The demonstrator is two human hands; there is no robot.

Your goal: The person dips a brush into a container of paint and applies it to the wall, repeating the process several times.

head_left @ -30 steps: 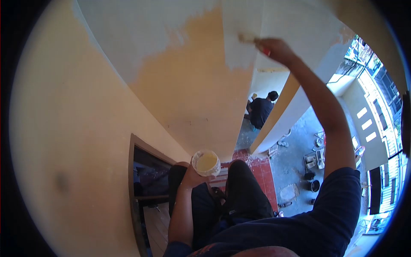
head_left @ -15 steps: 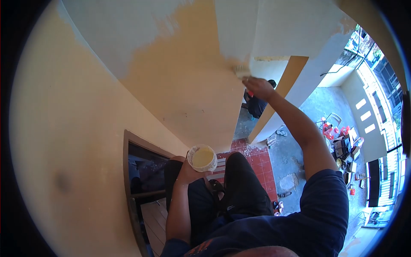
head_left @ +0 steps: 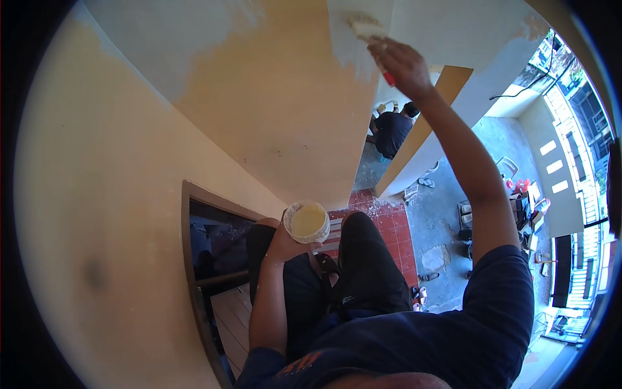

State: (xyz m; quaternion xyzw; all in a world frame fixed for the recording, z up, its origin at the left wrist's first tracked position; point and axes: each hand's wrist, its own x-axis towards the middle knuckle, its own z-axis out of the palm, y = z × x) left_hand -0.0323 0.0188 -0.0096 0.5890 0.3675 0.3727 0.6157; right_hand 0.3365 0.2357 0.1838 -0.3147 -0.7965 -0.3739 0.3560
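My right hand (head_left: 403, 65) is closed round the handle of a paintbrush (head_left: 367, 27), raised high toward the wall. The red end of the handle shows below my fingers. Pale bristles lie at or very near a whitish strip of the wall (head_left: 259, 110), beside a broad patch of orange-tan paint. Whether the bristles touch it is hard to tell. Low in front of me, my left hand (head_left: 288, 246) is wrapped round a paint tub (head_left: 307, 222). Pale yellow paint fills part of the tub, and its rim is smeared with paint.
Beyond a wall opening with an orange-tan edge (head_left: 424, 133), a person in dark clothes (head_left: 392, 131) crouches. Red floor tiles (head_left: 396, 233) lie far below my knees. A dark doorway (head_left: 220, 246) is at left. Assorted items (head_left: 525, 207) and sandals (head_left: 427, 277) stand on the right floor.
My right hand has moved up with the paintbrush, from the lower patch edge to the whitish strip. The crouching person shows more fully now. My left hand still holds the tub.
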